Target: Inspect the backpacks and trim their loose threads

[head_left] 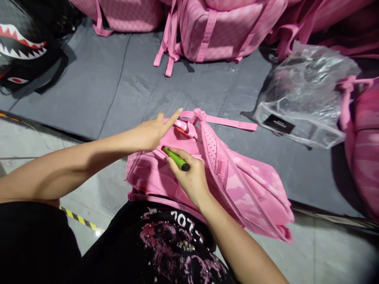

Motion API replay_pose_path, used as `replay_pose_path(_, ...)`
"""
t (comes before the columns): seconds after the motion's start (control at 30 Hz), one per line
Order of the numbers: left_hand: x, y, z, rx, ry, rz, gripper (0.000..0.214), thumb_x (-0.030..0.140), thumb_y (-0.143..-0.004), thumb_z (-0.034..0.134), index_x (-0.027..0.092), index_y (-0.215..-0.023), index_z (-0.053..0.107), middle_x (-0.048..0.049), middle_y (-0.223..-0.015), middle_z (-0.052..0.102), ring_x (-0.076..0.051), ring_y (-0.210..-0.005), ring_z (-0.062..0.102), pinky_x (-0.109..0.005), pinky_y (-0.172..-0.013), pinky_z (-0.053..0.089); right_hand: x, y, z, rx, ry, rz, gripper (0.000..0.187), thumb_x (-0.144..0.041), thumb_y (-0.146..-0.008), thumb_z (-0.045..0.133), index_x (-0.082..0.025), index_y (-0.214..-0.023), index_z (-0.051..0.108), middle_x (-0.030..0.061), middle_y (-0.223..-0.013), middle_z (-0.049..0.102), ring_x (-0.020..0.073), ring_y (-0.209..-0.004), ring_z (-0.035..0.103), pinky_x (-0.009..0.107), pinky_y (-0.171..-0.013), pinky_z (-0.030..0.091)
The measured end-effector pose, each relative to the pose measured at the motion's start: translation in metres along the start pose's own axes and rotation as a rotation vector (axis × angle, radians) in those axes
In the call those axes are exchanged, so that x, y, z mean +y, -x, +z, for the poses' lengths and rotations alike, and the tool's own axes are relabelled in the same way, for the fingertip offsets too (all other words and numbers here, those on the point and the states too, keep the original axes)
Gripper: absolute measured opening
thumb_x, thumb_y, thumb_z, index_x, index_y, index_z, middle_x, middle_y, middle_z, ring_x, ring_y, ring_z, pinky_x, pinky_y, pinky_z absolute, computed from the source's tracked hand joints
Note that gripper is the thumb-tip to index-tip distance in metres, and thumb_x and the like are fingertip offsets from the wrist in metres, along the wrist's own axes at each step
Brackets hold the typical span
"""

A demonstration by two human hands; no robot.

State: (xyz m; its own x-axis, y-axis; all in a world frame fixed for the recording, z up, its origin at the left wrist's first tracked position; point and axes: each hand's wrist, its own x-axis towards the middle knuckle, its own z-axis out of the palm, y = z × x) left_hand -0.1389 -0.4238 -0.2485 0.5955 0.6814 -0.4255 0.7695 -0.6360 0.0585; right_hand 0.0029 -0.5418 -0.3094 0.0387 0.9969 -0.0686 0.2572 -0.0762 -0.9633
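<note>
A pink camouflage backpack [251,189] lies tilted across my lap and the bench edge, its main compartment unzipped and gaping. My left hand [151,134] is at the top edge of the opening, index finger stretched out and the other fingers curled against the fabric, partly hidden. In my right hand [191,177] is a green marker [177,159] with a dark end. Its tip is at the pink inner lining, just below my left hand. A knotted pink strap [227,122] trails from the bag's top onto the grey surface.
A grey-covered bench [109,86] runs across the view. Along its back stand pink checked backpacks [225,35]. A clear plastic bag [314,86] with a black label lies at the right, beside another pink backpack [367,146]. A black shark-mouth bag [26,59] sits at the left.
</note>
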Motion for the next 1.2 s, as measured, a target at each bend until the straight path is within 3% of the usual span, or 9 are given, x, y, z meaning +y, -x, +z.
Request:
replay_pose_path(0.17, -0.001, 0.002, 0.001, 0.009, 0.007, 0.004, 0.100, 0.015, -0.086, 0.050, 0.025, -0.159, -0.017, -0.0196, -0.127, 0.050, -0.020, -0.080, 0.062, -0.029, -0.067, 0.045, -0.006, -0.001, 0.006, -0.054, -0.078, 0.034, 0.029, -0.026, -0.085, 0.068, -0.021, -0.113, 0.075, 0.0058, -0.115, 0.077, 0.0230, -0.104, 0.074, 0.042, -0.100, 0.058)
replay_pose_path(0.3, 0.000, 0.003, -0.001, 0.002, -0.006, -0.007, 0.097, 0.016, -0.088, 0.048, 0.026, -0.159, -0.016, -0.0177, -0.124, 0.050, -0.020, -0.081, 0.061, -0.028, -0.067, 0.045, -0.007, -0.001, 0.011, 0.055, -0.046, 0.047, 0.030, -0.026, -0.086, 0.066, -0.019, -0.114, 0.075, 0.0077, -0.113, 0.077, 0.0234, -0.102, 0.074, 0.041, -0.099, 0.058)
replay_pose_path(0.43, -0.002, 0.003, 0.001, 0.016, -0.005, -0.001, 0.097, 0.016, -0.088, 0.047, 0.027, -0.159, -0.018, -0.0167, -0.125, 0.050, -0.017, -0.076, 0.060, -0.027, -0.065, 0.045, -0.006, -0.002, 0.011, -0.021, -0.134, 0.064, 0.027, -0.025, -0.084, 0.068, -0.021, -0.110, 0.076, 0.0046, -0.113, 0.077, 0.0220, -0.102, 0.074, 0.039, -0.097, 0.059)
replay_pose_path(0.53, -0.003, 0.002, 0.004, 0.034, -0.013, 0.012, 0.095, 0.016, -0.088, 0.045, 0.028, -0.159, -0.018, -0.0167, -0.124, 0.050, -0.016, -0.073, 0.060, -0.027, -0.064, 0.044, -0.005, -0.002, 0.011, 0.058, -0.088, 0.089, 0.027, -0.026, -0.085, 0.068, -0.022, -0.111, 0.076, 0.0045, -0.111, 0.078, 0.0223, -0.101, 0.075, 0.040, -0.098, 0.058)
replay_pose_path(0.67, -0.003, 0.002, 0.004, 0.033, -0.020, 0.001, 0.097, 0.019, -0.088, 0.048, 0.027, -0.158, -0.019, -0.0169, -0.125, 0.050, -0.017, -0.075, 0.061, -0.026, -0.063, 0.043, -0.006, -0.002, 0.011, -0.002, -0.125, 0.066, 0.027, -0.024, -0.084, 0.068, -0.021, -0.109, 0.077, 0.0046, -0.112, 0.077, 0.0219, -0.102, 0.074, 0.039, -0.098, 0.058)
replay_pose_path(0.8, -0.001, 0.002, 0.003, 0.023, -0.020, -0.005, 0.098, 0.018, -0.088, 0.049, 0.028, -0.159, -0.018, -0.0170, -0.125, 0.050, -0.018, -0.075, 0.062, -0.026, -0.062, 0.042, -0.007, -0.003, 0.011, 0.072, -0.126, 0.083, 0.028, -0.025, -0.085, 0.067, -0.018, -0.110, 0.076, 0.0063, -0.111, 0.078, 0.0222, -0.101, 0.074, 0.038, -0.097, 0.058)
replay_pose_path(0.93, 0.000, 0.002, 0.001, 0.013, -0.015, -0.017, 0.099, 0.019, -0.088, 0.051, 0.028, -0.158, -0.018, -0.0179, -0.127, 0.048, -0.018, -0.076, 0.062, -0.026, -0.061, 0.043, -0.006, -0.005, 0.009, -0.033, -0.183, 0.099, 0.025, -0.023, -0.083, 0.069, -0.020, -0.106, 0.077, 0.0053, -0.110, 0.078, 0.0221, -0.100, 0.074, 0.038, -0.097, 0.058)
replay_pose_path(1.07, -0.002, 0.002, 0.002, 0.013, -0.021, -0.010, 0.098, 0.018, -0.088, 0.049, 0.029, -0.158, -0.018, -0.0169, -0.126, 0.049, -0.018, -0.075, 0.063, -0.026, -0.063, 0.044, -0.008, -0.006, 0.007, 0.027, -0.147, 0.140, 0.026, -0.025, -0.085, 0.067, -0.022, -0.109, 0.077, 0.0046, -0.102, 0.079, 0.0223, -0.093, 0.075, 0.039, -0.090, 0.061)
replay_pose_path(1.2, -0.005, 0.001, 0.008, 0.029, 0.005, -0.008, 0.102, 0.020, -0.087, 0.052, 0.030, -0.157, -0.022, -0.0172, -0.129, 0.047, -0.018, -0.076, 0.063, -0.028, -0.066, 0.046, -0.008, -0.005, 0.005, -0.070, -0.152, 0.148, 0.029, -0.027, -0.086, 0.067, -0.020, -0.113, 0.076, 0.0044, -0.095, 0.079, 0.0213, -0.082, 0.075, 0.038, -0.079, 0.063)
